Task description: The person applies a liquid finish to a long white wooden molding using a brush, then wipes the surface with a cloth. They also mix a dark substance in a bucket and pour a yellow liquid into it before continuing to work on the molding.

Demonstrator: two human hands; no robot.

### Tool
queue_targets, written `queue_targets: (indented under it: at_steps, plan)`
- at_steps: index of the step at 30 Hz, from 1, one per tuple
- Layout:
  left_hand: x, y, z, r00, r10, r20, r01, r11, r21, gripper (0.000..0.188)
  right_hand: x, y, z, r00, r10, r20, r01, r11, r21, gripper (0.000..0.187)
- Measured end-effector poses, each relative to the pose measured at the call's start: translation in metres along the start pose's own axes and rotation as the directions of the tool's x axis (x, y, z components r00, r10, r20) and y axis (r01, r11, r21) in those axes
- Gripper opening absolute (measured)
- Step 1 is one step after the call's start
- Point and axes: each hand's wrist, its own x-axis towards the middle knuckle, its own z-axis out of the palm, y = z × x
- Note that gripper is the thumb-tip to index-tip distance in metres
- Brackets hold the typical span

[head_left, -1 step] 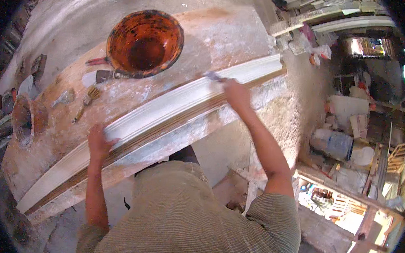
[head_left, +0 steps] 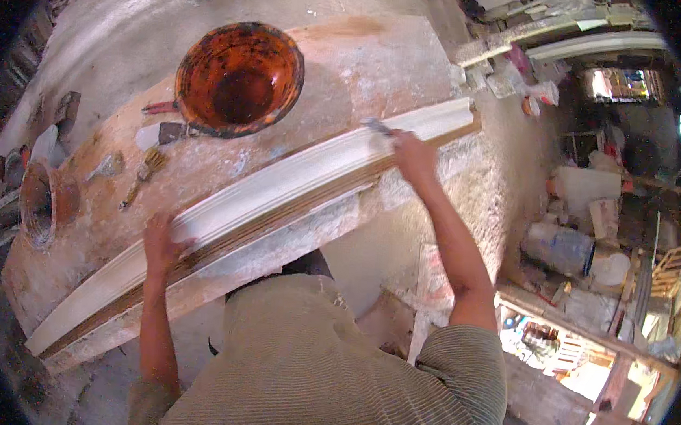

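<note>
A long white moulding [head_left: 280, 178] with ridged edges lies slantwise across the worktable [head_left: 358, 79]. My left hand [head_left: 164, 245] is closed over its left half, thumb on the near side and fingers toward the far edge. Farther along to the right, my right hand [head_left: 417, 158] grips a small flat tool [head_left: 376, 126] with a grey end. That end is over the moulding's far side; it is blurred, so I cannot tell whether it is a scraper or a brush. Beyond the moulding stands an orange-brown basin [head_left: 243, 79] with a dark rim.
Left of the basin lie a red-handled tool [head_left: 160, 108], a dark-and-white block [head_left: 171, 132] and a brush [head_left: 148, 169]. A round clay-coloured vessel [head_left: 39, 203] sits at the table's left end. Buckets, a blue barrel [head_left: 563, 245] and timber clutter the right side.
My right hand and its tool have shifted a little to the right along the moulding. My left hand keeps its place on the moulding.
</note>
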Motion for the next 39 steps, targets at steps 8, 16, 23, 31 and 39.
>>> queue_targets:
  at_steps: [8, 16, 23, 31, 39]
  plan:
    - [-0.017, -0.015, 0.007, 0.983, -0.170, 0.064, 0.166, 0.984, 0.062, 0.079, 0.108, 0.287, -0.008, 0.797, 0.561, -0.225, -0.499, 0.820, 0.280, 0.038]
    - [0.087, 0.119, 0.009, 0.982, -0.038, 0.184, 0.079, 0.972, -0.223, 0.070, 0.049, 0.223, 0.046, 0.708, 0.703, -0.064, -0.369, 0.446, 0.816, 0.050]
    - [0.287, 0.404, 0.125, 0.820, 0.537, 0.197, -0.323, 0.719, -0.615, 0.033, 0.013, 0.191, 0.055, 0.728, 0.653, -0.207, -0.255, 0.538, 0.803, 0.044]
    - [0.441, 0.648, 0.263, 0.801, 0.593, -0.079, -0.587, 0.754, -0.294, 0.037, 0.039, 0.210, 0.038, 0.778, 0.579, -0.245, -0.145, 0.545, 0.826, 0.044]
    - [0.477, 0.671, 0.326, 0.753, 0.658, -0.017, -0.658, 0.751, -0.055, 0.031, 0.050, 0.248, 0.035, 0.813, 0.569, -0.126, -0.163, 0.430, 0.888, 0.042]
